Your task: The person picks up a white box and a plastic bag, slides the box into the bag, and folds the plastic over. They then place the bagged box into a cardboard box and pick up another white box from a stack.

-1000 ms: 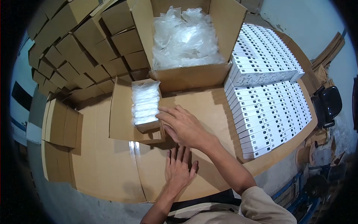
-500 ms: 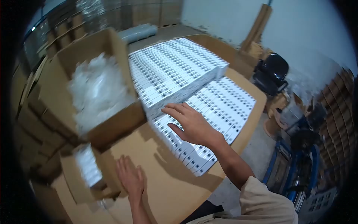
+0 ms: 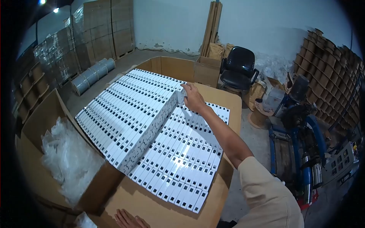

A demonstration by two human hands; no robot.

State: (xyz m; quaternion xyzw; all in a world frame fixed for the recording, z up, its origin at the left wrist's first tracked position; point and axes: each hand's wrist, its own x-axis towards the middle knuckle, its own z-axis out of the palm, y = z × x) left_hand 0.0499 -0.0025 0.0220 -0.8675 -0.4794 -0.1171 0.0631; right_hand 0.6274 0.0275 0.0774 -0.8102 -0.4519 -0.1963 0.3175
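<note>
Long rows of narrow white boxes (image 3: 125, 110), marked with small black squares, form a raised layer. A lower layer of like boxes (image 3: 182, 152) lies beside it on the right. At the raised layer's far right corner, my right hand (image 3: 194, 99) has its fingers closed over the end of a white box (image 3: 181, 95), which sticks out past the neighbouring row. My left hand (image 3: 129, 219) rests flat with fingers stretched on the brown tabletop (image 3: 140, 197); its lower part is cut off by the frame's bottom edge.
Left of the stack stands an open carton (image 3: 110, 186) with crumpled clear plastic (image 3: 70, 159) in it. Beyond the table are a black chair (image 3: 238, 66), a wrapped roll (image 3: 93, 76) and stacked cartons (image 3: 99, 30). A blue-framed machine (image 3: 296, 144) stands on the right.
My right hand has moved from above the lower layer to the far right corner of the raised layer and closed on a box there. The view has swung up and right.
</note>
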